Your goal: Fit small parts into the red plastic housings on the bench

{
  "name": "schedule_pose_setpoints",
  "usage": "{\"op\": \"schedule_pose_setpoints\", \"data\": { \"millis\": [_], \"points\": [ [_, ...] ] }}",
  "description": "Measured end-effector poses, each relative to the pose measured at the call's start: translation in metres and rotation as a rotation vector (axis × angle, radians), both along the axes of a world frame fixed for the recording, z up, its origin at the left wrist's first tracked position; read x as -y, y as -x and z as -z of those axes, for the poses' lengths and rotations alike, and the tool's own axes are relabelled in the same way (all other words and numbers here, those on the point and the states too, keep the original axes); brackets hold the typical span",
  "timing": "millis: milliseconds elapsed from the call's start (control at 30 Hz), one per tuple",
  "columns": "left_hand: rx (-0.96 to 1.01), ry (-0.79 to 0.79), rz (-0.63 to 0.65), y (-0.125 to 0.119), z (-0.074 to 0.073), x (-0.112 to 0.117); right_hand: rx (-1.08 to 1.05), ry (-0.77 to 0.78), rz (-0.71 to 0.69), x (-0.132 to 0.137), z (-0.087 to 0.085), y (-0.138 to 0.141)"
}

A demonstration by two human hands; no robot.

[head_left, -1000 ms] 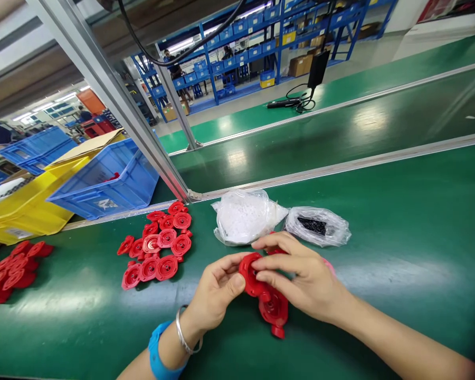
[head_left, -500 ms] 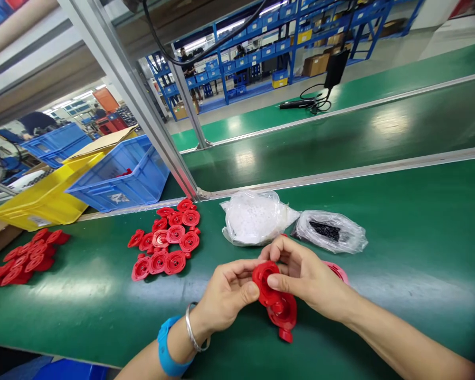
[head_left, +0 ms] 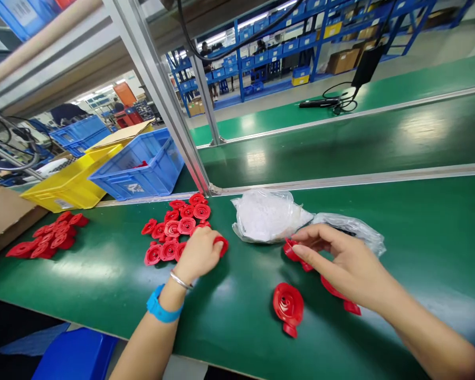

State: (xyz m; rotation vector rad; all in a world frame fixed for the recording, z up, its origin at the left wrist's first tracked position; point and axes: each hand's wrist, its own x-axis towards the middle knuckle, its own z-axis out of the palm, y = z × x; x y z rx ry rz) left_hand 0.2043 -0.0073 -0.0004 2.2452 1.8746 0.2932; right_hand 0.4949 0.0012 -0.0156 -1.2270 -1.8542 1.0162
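My left hand (head_left: 201, 254) is closed around a round red plastic part (head_left: 221, 246), just at the right edge of a cluster of similar red parts (head_left: 171, 228). The palm hides most of the piece. My right hand (head_left: 344, 261) has its thumb and fingertips closed on another red part (head_left: 291, 251), partly covered by the fingers. Beneath that hand, a further red part (head_left: 334, 287) shows in part. A single red part (head_left: 288, 305), dished with a short spout, lies face up on the green tabletop between my arms.
A clear bag of white pieces (head_left: 267, 216) and a clear bag with dark contents (head_left: 370, 235) lie beyond my right hand. More red parts (head_left: 51, 235) sit far left. A blue bin (head_left: 138, 174), a yellow bin (head_left: 69, 184) and a metal post (head_left: 162, 100) line the back edge.
Both hands were together on one red part. My left hand has carried a red part left to the cluster; my right has moved right to another. The lower piece lies uncovered on the table.
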Motion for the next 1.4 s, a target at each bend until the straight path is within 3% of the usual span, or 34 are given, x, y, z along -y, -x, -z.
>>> {"op": "schedule_pose_setpoints", "data": {
  "millis": [100, 200, 267, 400, 467, 567, 633, 733, 833, 1167, 1400],
  "points": [
    [-0.065, -0.061, -0.055, 0.018, 0.005, -0.009, 0.19, -0.04, -0.163, -0.001, -0.019, -0.011],
    [-0.046, -0.23, -0.094, 0.009, 0.007, -0.007, 0.303, -0.117, -0.195, -0.005, -0.028, -0.019],
    [0.093, -0.219, 0.041, -0.013, 0.006, 0.004, 0.382, -0.188, -0.135, -0.01, -0.027, -0.027],
    [0.422, 0.098, 0.518, -0.058, 0.006, 0.032, 0.595, -0.269, 0.082, -0.029, -0.014, -0.043],
    [0.481, 0.106, 0.585, -0.07, 0.007, 0.035, 0.784, -0.235, 0.209, -0.04, -0.006, -0.049],
    [0.419, -0.062, 0.454, -0.077, 0.007, 0.012, 0.986, -0.134, 0.262, -0.056, 0.004, -0.054],
    [0.218, -0.135, 0.331, -0.079, 0.007, -0.016, 1.012, -0.091, 0.209, -0.062, 0.007, -0.054],
    [-0.093, -0.072, 0.252, -0.084, 0.011, -0.058, 1.028, -0.065, 0.127, -0.064, 0.007, -0.052],
    [-0.171, -0.031, 0.224, -0.09, 0.017, -0.079, 1.03, -0.078, 0.096, -0.061, 0.006, -0.048],
    [-0.175, 0.009, 0.163, -0.09, 0.02, -0.077, 0.993, -0.156, 0.111, -0.059, 0.016, -0.048],
    [0.159, -0.032, 0.071, -0.08, 0.014, -0.069, 0.943, -0.179, 0.169, -0.06, 0.017, -0.055]
  ]
}}
